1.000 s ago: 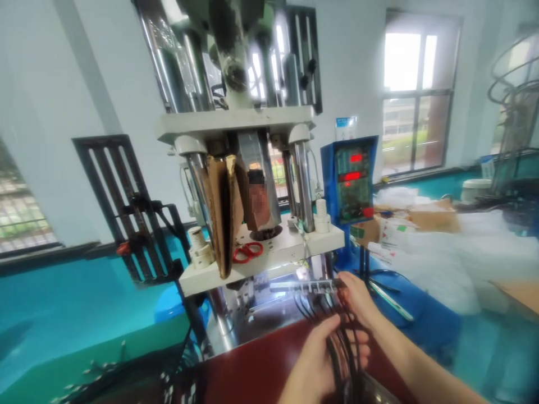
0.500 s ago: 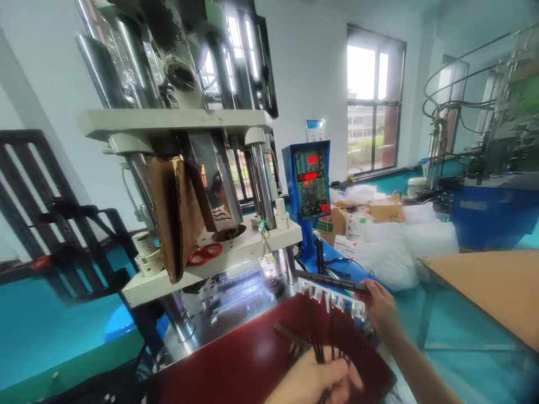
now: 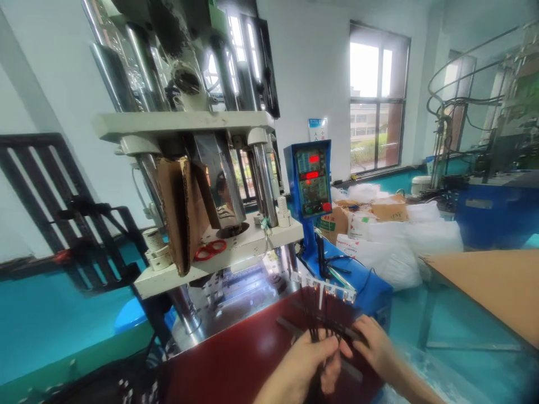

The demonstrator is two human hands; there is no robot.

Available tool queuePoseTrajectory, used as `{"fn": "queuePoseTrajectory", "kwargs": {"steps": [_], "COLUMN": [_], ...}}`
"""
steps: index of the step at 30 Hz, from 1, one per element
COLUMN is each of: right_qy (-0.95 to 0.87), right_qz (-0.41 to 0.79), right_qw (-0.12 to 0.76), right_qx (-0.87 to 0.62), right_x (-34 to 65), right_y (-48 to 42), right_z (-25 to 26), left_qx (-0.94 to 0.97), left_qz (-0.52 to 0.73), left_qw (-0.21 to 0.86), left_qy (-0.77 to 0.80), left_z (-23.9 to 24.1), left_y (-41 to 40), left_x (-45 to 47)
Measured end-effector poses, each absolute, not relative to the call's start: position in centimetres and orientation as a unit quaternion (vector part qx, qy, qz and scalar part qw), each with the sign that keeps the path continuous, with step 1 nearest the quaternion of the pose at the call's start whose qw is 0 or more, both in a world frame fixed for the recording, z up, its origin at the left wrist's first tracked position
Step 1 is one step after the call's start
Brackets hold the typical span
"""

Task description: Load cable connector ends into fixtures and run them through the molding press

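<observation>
My left hand (image 3: 314, 356) is closed around a bundle of thin black cables (image 3: 312, 314) over the dark red board. From it the cables run up to a white comb-like strip (image 3: 326, 287) with small copper-coloured tips. To the right, my right hand (image 3: 377, 345) grips the end of a dark narrow bar (image 3: 341, 328). The bar's other end lies across the cables, close above my left fingers. Whether it touches them I cannot tell. A flat grey strip (image 3: 288, 324) lies on the dark red board (image 3: 227, 353).
Behind the board stands a press with a pale plate (image 3: 248, 244), bearing red-handled scissors (image 3: 210, 250) and folded cardboard (image 3: 181, 219). A blue control box (image 3: 309, 179) with red displays is to its right. White sacks (image 3: 379, 241) and a brown-topped table (image 3: 484, 280) lie farther right.
My right hand has brought the dark bar down and left, from along the white strip to just above my left hand. The left hand keeps hold of the cables.
</observation>
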State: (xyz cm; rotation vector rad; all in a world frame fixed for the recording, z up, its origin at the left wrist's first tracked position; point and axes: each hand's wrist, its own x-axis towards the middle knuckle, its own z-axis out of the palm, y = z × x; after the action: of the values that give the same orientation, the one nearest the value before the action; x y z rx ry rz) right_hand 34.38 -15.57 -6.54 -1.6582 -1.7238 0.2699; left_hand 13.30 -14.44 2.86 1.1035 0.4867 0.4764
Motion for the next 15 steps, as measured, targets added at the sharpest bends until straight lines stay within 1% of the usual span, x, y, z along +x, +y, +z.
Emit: {"fn": "queuePoseTrajectory", "kwargs": {"steps": [1,2,4,5,6,7,9,11,12,13,15], "right_qy": [-0.682,-0.684,-0.662,-0.638,-0.636,-0.657,-0.724,-0.759,-0.762,-0.755,-0.702], "right_qz": [0.063,0.026,-0.034,-0.066,-0.077,-0.099,-0.146,-0.179,-0.184,-0.180,-0.160], "right_qw": [0.350,0.362,0.441,0.497,0.520,0.511,0.441,0.379,0.369,0.375,0.442], "right_qx": [-0.640,-0.632,-0.605,-0.585,-0.566,-0.546,-0.510,-0.498,-0.499,-0.506,-0.534], "right_x": [34.5,34.6,34.7,34.5,34.3,33.9,32.8,32.1,32.0,32.3,33.9], "right_y": [-15.6,-15.7,-16.3,-16.7,-17.2,-17.7,-18.5,-18.8,-18.8,-18.8,-18.5], "right_z": [-6.1,-5.3,-2.6,-0.8,1.1,3.0,5.9,7.4,7.6,7.6,7.0], "left_qx": [0.516,0.518,0.529,0.536,0.544,0.553,0.570,0.586,0.597,0.610,0.634], "left_qz": [0.216,0.210,0.198,0.194,0.192,0.190,0.179,0.166,0.160,0.152,0.126], "left_qw": [0.796,0.796,0.792,0.789,0.783,0.777,0.764,0.751,0.744,0.736,0.718], "left_qy": [0.230,0.232,0.231,0.230,0.231,0.233,0.244,0.253,0.253,0.253,0.259], "left_z": [2.8,2.7,2.6,2.5,2.5,2.5,2.5,2.4,2.3,2.1,1.7], "left_y": [-14.5,-14.5,-14.6,-14.6,-14.7,-14.7,-14.9,-15.1,-15.2,-15.4,-15.8], "left_x": [13.4,13.5,13.7,13.8,13.9,14.0,14.3,14.5,14.6,14.7,14.6]}}
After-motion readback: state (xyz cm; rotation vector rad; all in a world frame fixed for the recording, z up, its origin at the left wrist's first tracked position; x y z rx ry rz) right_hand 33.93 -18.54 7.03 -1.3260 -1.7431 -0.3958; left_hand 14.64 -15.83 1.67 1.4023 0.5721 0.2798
